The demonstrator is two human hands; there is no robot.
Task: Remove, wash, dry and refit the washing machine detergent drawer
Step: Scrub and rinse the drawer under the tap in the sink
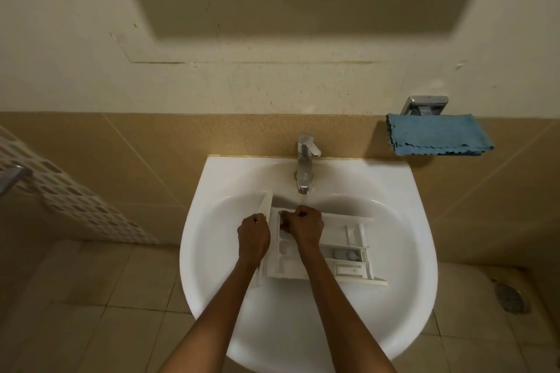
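Head view. Detergent drawer [321, 251]: lying across washbasin [212, 179] under running tap [304, 166]. Left hand [254, 233]: fingers curled round its front panel. Right hand [304, 225]: fingers curled in a compartment; contents, cannot tell. Risk, judged: wet plastic slips, strikes washbasin; stream splashes out.

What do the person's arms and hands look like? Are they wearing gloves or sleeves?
No gloves and no sleeves show: the left forearm and right forearm are bare to the picture's bottom edge. The left hand and right hand are bare too, no watch or bracelet. A tiny dark speck on a left finger may be a ring; too small to tell.
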